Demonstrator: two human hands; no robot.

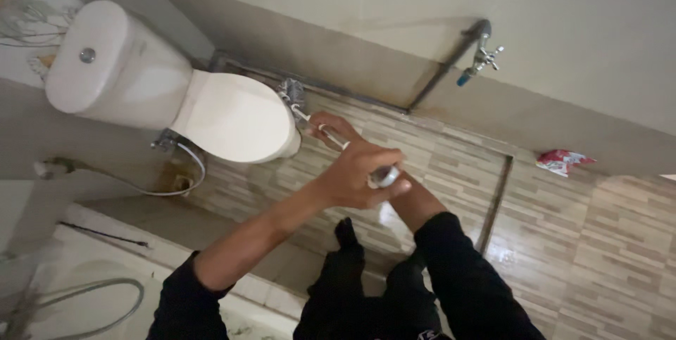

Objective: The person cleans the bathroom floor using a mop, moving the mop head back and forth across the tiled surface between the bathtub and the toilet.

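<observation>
White toilet (232,115) with a white tank (105,65) and a silver button. Floor (598,241) tiled in beige, tan and grey strips, brick-like pattern. Cream wall (549,2) above a greyish band. Silver tap (482,55) with a blue tip. Red and white wrapper (561,161). Shiny silver brush handle (384,174) in the hands. Black sleeves (458,269). Grey hose (105,298).
</observation>
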